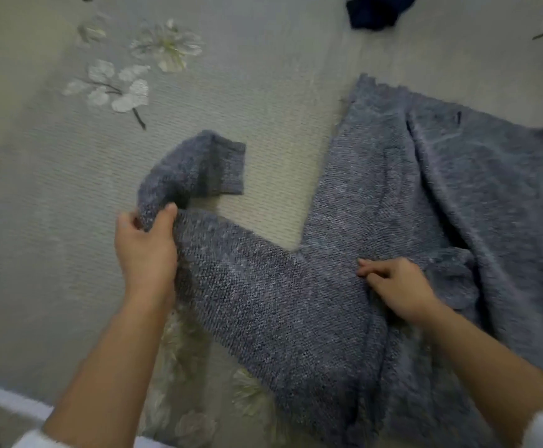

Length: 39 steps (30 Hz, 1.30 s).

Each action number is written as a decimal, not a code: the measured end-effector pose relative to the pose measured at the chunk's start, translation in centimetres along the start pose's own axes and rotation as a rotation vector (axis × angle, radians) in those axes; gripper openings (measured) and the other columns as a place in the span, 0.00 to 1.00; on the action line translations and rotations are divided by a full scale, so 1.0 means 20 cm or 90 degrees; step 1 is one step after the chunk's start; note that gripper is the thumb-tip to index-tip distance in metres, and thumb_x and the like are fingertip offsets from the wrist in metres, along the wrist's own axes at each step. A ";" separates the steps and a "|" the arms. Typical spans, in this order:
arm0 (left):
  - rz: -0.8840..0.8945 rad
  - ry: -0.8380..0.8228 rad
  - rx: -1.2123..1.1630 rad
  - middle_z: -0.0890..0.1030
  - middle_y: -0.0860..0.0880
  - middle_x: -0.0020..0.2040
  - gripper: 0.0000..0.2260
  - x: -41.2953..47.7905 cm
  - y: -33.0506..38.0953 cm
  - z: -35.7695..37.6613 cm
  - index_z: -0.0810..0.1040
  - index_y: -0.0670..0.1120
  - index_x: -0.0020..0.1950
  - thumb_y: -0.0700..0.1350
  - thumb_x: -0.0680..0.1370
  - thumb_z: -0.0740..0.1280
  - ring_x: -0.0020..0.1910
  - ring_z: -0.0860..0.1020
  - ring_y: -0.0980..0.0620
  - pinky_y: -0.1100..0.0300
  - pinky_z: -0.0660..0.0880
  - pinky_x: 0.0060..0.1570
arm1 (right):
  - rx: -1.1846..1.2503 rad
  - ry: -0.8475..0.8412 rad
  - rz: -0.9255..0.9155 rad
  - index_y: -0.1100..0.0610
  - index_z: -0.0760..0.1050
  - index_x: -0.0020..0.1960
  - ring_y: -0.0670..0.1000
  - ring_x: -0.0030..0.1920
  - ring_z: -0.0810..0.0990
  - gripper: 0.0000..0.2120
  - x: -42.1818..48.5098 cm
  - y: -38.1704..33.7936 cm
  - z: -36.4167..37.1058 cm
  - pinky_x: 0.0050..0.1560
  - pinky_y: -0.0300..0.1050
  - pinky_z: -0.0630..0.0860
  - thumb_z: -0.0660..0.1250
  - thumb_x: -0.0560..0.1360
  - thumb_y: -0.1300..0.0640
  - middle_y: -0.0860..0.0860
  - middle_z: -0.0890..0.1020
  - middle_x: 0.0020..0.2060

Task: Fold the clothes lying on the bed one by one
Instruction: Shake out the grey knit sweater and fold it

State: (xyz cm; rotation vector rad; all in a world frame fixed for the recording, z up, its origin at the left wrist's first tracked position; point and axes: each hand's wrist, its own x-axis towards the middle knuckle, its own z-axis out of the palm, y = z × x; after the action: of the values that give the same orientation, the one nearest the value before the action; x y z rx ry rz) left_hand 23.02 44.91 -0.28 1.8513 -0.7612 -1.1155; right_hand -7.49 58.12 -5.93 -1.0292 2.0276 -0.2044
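Note:
A grey-blue knitted sweater (425, 202) lies spread on the bed, its body to the right and one sleeve (247, 279) stretching left towards me. My left hand (145, 250) grips that sleeve near its end, and the cuff (212, 166) is lifted and bent over to the right. On the sweater's body near the armpit, my right hand (396, 289) rests with fingers curled and fingertips pressing into the knit; whether it pinches the fabric is not clear.
The bed cover (53, 205) is pale grey-beige with embroidered white flowers (118, 85) at the upper left. A dark navy garment (377, 9) lies bunched at the top edge. The bed's near edge (8, 399) runs along the bottom left.

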 end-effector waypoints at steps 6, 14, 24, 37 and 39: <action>-0.489 -0.151 -0.435 0.82 0.45 0.38 0.06 0.13 -0.08 -0.16 0.75 0.45 0.37 0.47 0.66 0.69 0.41 0.81 0.46 0.52 0.75 0.54 | -0.177 -0.013 0.028 0.57 0.83 0.54 0.54 0.46 0.83 0.10 0.02 -0.10 -0.03 0.45 0.47 0.80 0.63 0.78 0.58 0.48 0.82 0.58; 0.153 0.007 0.030 0.75 0.50 0.32 0.07 0.04 0.10 0.02 0.77 0.43 0.37 0.45 0.74 0.68 0.32 0.72 0.53 0.60 0.67 0.34 | -0.165 -0.041 -0.007 0.57 0.81 0.55 0.55 0.58 0.79 0.10 -0.04 -0.10 -0.02 0.59 0.46 0.76 0.64 0.78 0.59 0.49 0.74 0.68; 0.592 -0.683 0.700 0.42 0.48 0.79 0.28 -0.69 -0.19 0.70 0.52 0.58 0.77 0.52 0.80 0.60 0.77 0.37 0.43 0.39 0.39 0.72 | 0.359 0.299 0.158 0.50 0.74 0.43 0.55 0.45 0.82 0.09 -0.10 0.11 -0.21 0.55 0.59 0.78 0.61 0.77 0.62 0.55 0.83 0.44; 0.599 -0.646 0.769 0.72 0.47 0.55 0.31 -0.49 -0.40 0.32 0.68 0.49 0.71 0.48 0.69 0.71 0.49 0.77 0.45 0.53 0.75 0.42 | 0.359 0.353 0.215 0.57 0.59 0.70 0.50 0.42 0.76 0.30 0.21 -0.12 -0.33 0.40 0.41 0.72 0.70 0.73 0.59 0.51 0.74 0.46; 0.553 -0.671 0.720 0.68 0.50 0.55 0.27 -0.53 -0.39 0.33 0.61 0.52 0.75 0.47 0.76 0.63 0.47 0.75 0.48 0.55 0.72 0.40 | 0.217 0.381 0.063 0.54 0.67 0.67 0.47 0.44 0.75 0.24 0.22 -0.15 -0.41 0.43 0.33 0.71 0.66 0.73 0.63 0.53 0.75 0.53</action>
State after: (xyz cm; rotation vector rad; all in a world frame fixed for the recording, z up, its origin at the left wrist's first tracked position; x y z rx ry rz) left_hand 13.28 55.03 -4.63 1.1541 -2.9028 -1.0342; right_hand -13.16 51.18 -1.98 -0.6955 2.4453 -0.8577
